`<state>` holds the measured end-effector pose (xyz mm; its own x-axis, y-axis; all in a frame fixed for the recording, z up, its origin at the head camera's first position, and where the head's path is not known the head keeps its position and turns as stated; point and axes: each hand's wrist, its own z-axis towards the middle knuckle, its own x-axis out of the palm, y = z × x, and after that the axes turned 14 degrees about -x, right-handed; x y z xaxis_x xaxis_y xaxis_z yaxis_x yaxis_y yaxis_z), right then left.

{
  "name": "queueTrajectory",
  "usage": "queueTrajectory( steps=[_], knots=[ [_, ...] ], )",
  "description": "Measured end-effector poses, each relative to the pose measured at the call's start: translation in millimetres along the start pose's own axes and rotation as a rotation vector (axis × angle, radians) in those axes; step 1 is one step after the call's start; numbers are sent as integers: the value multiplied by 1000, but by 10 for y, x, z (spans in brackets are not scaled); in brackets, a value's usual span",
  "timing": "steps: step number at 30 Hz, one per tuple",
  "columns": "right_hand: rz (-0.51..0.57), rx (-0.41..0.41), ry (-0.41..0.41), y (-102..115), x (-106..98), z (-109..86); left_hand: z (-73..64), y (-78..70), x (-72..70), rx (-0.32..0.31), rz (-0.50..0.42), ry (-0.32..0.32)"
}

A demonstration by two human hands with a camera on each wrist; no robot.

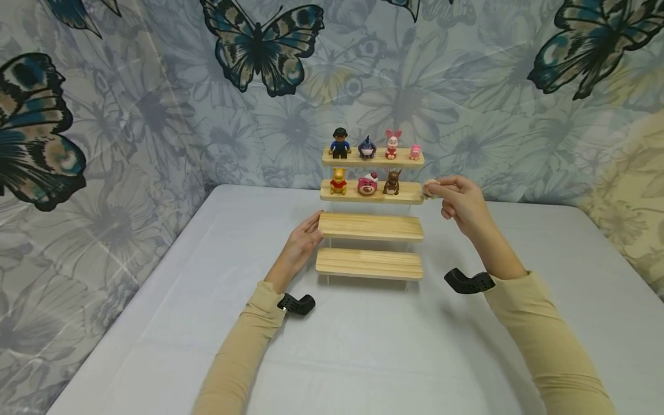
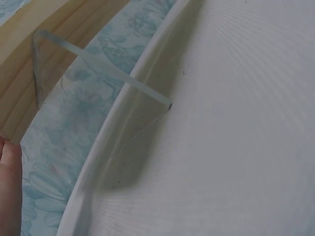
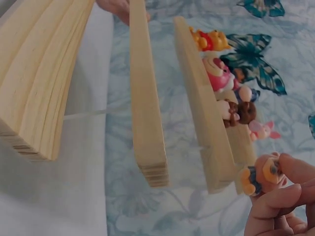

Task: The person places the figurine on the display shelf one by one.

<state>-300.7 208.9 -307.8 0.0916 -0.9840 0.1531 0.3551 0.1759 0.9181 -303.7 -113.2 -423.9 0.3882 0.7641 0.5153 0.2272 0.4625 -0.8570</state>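
A tiered wooden display shelf [image 1: 370, 226] on clear supports stands on the table. My right hand [image 1: 461, 202] pinches a small toy figurine [image 3: 262, 174], peach and orange with dark blue, between thumb and fingers. It is held just off the right end of the second board from the top [image 1: 410, 193]; fingers hide part of it. My left hand [image 1: 302, 239] grips the left end of the board below, thumb at the front. In the left wrist view only a bit of that hand [image 2: 10, 182] shows, against the wood.
Pooh [image 1: 338, 183], a pink bear [image 1: 367, 184] and a brown figurine [image 1: 391, 183] sit on the second board. Several figurines, including a dark-haired one [image 1: 339, 145] and Piglet [image 1: 392, 145], line the top board. A butterfly-print cloth [image 1: 290, 132] hangs behind the white-covered table [image 1: 363, 351].
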Motion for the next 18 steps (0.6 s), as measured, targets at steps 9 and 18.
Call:
queueTrajectory(
  steps=[9,18],
  knots=[
    [33,-9,-8,-85,70,82,16,-8,-10,2,3,-4],
    [47,4,6,-140,137,140,8,-7,-13,4,9,-4]
  ],
)
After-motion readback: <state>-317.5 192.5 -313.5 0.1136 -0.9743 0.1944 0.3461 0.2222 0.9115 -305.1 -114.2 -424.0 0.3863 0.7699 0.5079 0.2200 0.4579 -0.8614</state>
